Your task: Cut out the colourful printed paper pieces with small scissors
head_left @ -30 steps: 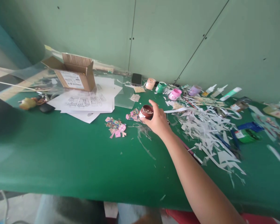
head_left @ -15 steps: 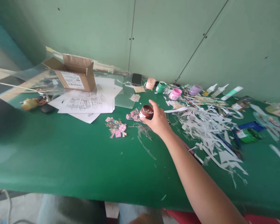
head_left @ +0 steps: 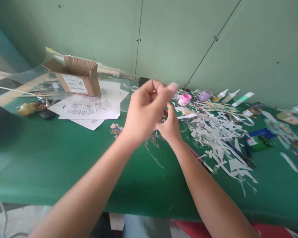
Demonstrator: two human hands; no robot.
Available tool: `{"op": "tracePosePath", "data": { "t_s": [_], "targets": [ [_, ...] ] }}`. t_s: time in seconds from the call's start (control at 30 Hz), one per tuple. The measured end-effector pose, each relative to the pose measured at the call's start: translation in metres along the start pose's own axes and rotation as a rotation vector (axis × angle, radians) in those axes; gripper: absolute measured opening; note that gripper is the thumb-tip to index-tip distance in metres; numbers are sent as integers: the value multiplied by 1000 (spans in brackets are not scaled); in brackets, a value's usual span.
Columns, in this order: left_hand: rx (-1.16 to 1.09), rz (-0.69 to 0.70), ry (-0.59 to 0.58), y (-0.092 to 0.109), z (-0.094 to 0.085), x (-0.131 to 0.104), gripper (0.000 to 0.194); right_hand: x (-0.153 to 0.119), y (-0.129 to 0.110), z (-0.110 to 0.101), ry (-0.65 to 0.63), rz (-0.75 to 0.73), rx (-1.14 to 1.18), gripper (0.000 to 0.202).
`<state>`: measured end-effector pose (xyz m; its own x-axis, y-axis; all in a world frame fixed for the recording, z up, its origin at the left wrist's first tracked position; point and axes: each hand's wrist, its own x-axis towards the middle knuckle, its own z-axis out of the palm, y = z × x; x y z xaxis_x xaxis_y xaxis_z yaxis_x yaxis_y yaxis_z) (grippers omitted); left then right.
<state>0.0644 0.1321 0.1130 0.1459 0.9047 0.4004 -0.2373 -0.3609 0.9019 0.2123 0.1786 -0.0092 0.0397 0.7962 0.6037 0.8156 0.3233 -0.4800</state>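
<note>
My left hand is raised over the table, in front of my right hand. Its fingers are curled in and its thumb points to the upper right; whatever they may hold is hidden. Behind it, my right hand grips a small jar of brown paint, of which only a sliver shows. A patterned paper cut-out lies to the left of the hands, partly covered by my left wrist. Pink and purple paint jars stand farther back.
White paper scraps are heaped on the right, near a tipped green jar. Glue bottles stand at the back. An open cardboard box rests by printed sheets on the left. A wall closes off the back.
My left hand has come into view from the lower left and reached up past the right hand. The right hand stays at the brown paint jar. The view has shifted slightly.
</note>
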Motion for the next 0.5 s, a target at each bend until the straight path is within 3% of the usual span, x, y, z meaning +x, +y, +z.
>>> {"op": "tracePosePath", "data": {
  "t_s": [0.07,0.13,0.23,0.33,0.4,0.5],
  "targets": [
    [322,48,-15,-27,-14,46,36,3,-1,-3,82,69,77,80],
    [686,-1,-133,-51,-29,67,40,5,-2,-7,150,117,163,78],
    [1161,-48,-357,-73,-42,63,28,8,-3,-11,237,114,189,76],
    [1424,1,-553,-80,-43,48,32,10,-1,-11,273,79,175,76],
    [1491,16,-614,-83,-40,41,31,11,0,-10,271,86,173,75],
    [1427,-34,-601,-87,-38,37,20,11,0,-9,244,117,182,75]
  ]
}}
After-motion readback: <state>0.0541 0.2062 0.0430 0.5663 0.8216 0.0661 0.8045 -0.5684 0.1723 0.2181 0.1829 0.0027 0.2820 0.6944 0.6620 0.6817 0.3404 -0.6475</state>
